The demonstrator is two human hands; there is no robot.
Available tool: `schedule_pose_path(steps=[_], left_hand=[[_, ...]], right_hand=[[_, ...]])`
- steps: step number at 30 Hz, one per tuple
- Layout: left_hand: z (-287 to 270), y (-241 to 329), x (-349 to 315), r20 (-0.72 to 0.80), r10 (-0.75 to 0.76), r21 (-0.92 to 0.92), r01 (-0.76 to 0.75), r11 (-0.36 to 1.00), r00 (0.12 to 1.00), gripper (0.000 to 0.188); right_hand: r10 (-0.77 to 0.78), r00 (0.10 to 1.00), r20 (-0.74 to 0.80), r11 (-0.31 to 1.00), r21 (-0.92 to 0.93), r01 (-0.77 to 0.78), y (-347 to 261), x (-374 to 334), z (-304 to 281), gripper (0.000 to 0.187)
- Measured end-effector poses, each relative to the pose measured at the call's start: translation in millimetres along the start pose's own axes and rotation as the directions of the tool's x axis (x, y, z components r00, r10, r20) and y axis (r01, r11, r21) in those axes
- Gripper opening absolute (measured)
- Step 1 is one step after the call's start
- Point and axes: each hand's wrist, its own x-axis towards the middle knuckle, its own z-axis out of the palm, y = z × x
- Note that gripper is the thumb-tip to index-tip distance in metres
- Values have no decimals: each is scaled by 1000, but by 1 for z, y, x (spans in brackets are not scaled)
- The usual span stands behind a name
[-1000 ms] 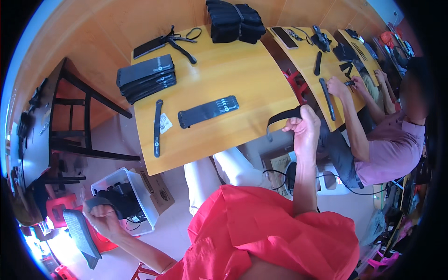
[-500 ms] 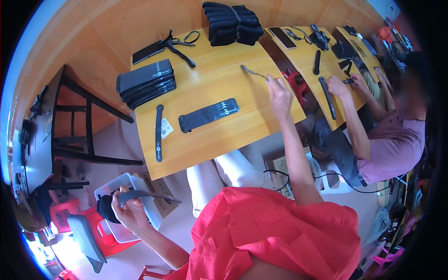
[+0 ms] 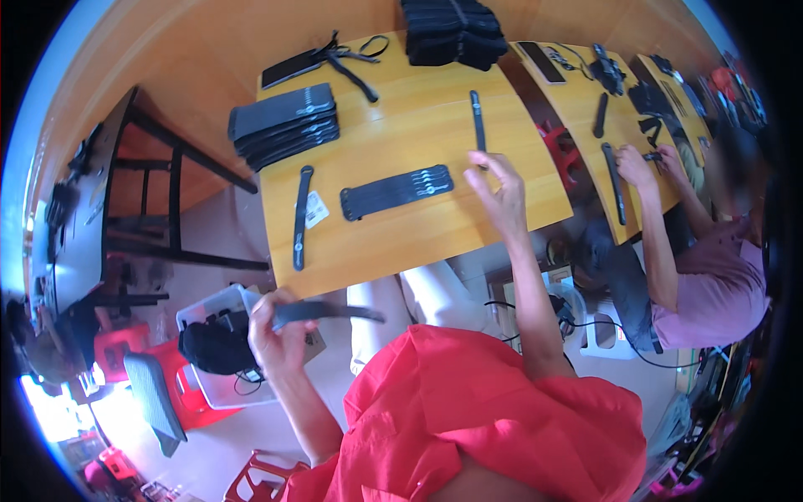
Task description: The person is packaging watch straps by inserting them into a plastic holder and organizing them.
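Pinched in my left hand [image 3: 280, 343] is a black hook-and-loop strap [image 3: 339, 311], which sticks out to the right in front of the table's near edge. My right hand [image 3: 503, 197] is over the right part of the table, fingers apart and with nothing in them. Just beyond its fingertips lies another black strap [image 3: 478, 113]. A row of black straps [image 3: 397, 194] lies flat side by side at the table's middle. At the left, a single black strap [image 3: 302, 222] rests beside a white label [image 3: 315, 209].
The yellow wooden table [image 3: 418, 117] also carries a stack of black folded pieces [image 3: 284, 125], a strapped black bundle [image 3: 456, 33] and a phone [image 3: 291, 69]. A clear bin [image 3: 226, 393] stands at lower left. A co-worker [image 3: 711, 276] handles straps at the right.
My right hand has let go of the strap, which now lies on the table. My left hand has moved up and right from the bin, carrying its strap. The view has shifted slightly.
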Motion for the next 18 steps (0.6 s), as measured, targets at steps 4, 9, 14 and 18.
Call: schedule_pose_path(steps=[4, 9, 14, 18], left_hand=[[24, -15, 18, 276, -147, 367, 37, 929, 950, 36], [26, -16, 22, 334, -173, 461, -1, 887, 927, 34], [-2, -14, 26, 120, -216, 684, 77, 725, 969, 25], [-16, -31, 41, 6, -205, 769, 126, 626, 979, 22]], right_hand=[[-375, 773, 511, 894, 420, 156, -76, -18, 40, 33], [-92, 249, 964, 868, 200, -453, -76, -21, 31, 27], [29, 358, 933, 780, 203, -592, -31, -31, 8, 20], [305, 526, 794, 776, 113, -621, -11, -30, 0, 17]])
